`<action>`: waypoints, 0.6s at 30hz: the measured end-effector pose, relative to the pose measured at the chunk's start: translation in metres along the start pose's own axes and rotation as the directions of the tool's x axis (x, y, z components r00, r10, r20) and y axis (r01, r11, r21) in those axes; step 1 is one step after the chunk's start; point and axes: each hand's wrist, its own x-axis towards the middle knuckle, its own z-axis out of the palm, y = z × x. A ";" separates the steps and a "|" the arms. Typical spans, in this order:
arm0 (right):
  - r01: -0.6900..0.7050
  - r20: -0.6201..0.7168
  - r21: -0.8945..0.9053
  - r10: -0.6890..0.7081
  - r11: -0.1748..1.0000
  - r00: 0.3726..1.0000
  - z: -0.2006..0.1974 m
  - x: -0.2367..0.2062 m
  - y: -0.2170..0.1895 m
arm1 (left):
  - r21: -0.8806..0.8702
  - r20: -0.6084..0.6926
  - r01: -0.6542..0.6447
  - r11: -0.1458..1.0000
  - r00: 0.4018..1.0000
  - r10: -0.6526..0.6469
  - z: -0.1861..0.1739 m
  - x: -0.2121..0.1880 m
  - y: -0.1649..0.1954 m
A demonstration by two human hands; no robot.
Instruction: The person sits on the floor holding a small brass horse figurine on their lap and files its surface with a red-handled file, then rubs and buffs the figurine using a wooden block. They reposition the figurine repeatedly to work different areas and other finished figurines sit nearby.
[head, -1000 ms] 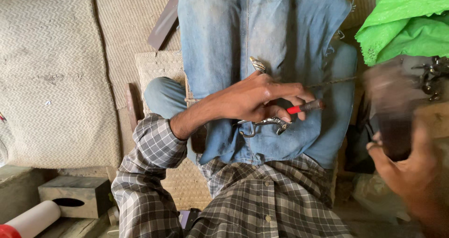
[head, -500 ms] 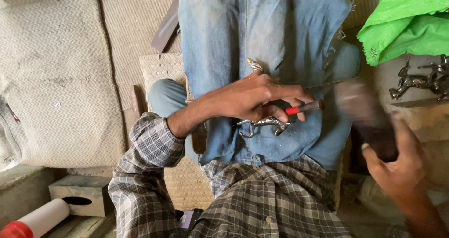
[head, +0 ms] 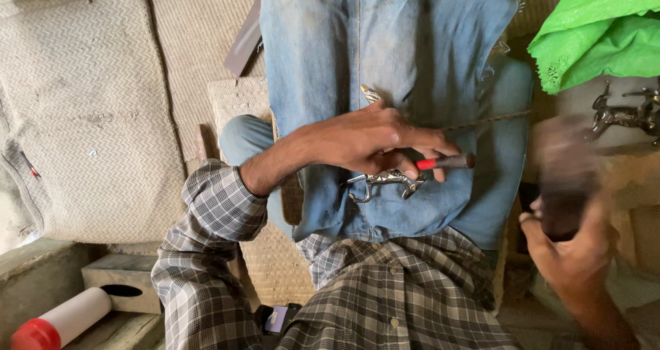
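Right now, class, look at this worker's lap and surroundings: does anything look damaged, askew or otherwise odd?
One thing: the blue denim cloth over the lap is stained, with frayed, ragged edges at its right side. The left hand presses a small metal figure and a red-tipped tool on it. The right hand holds a dark, blurred object.

A small silvery metal figurine (head: pixel 385 181), animal-shaped with a curled hooked end, lay on its side across the denim on your lap, pinned beneath your fingers. Just right of it you gripped a thin tool with a red-and-dark handle (head: pixel 447 162), lying level.
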 end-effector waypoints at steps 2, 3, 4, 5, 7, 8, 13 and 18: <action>0.063 -0.008 -0.084 -0.064 0.994 0.998 0.004 -0.004 0.005 | -0.012 0.020 0.042 0.999 0.999 -0.041 0.001 0.003 -0.003; 0.138 -0.016 -0.179 -0.143 0.974 0.990 0.007 -0.006 0.007 | -0.018 0.033 0.062 0.998 0.998 -0.061 0.001 0.004 -0.004; 0.042 -0.009 -0.094 -0.043 0.995 0.999 0.009 -0.009 0.010 | -0.025 0.026 0.027 0.999 0.999 -0.026 0.001 0.004 -0.006; -0.057 0.011 -0.011 0.057 0.998 0.998 0.012 -0.012 0.012 | -0.034 0.017 -0.006 0.999 1.000 0.007 0.001 0.005 -0.007; -0.033 -0.001 -0.001 0.033 0.999 0.999 0.018 -0.018 0.018 | -0.029 -0.003 -0.054 0.998 0.999 0.054 0.002 0.007 -0.007; 0.087 -0.033 -0.075 -0.090 0.993 0.995 0.021 -0.021 0.022 | -0.015 -0.012 -0.066 0.998 0.998 0.066 0.003 0.008 -0.007; 0.006 -0.113 -0.146 -0.022 0.989 0.993 0.036 -0.036 0.037 | -0.008 0.129 0.036 0.999 0.991 -0.035 -0.004 0.005 -0.007; -0.040 -0.142 -0.119 0.022 0.992 0.990 0.044 -0.046 0.045 | -0.111 0.171 0.049 0.993 0.985 -0.030 -0.006 0.005 -0.010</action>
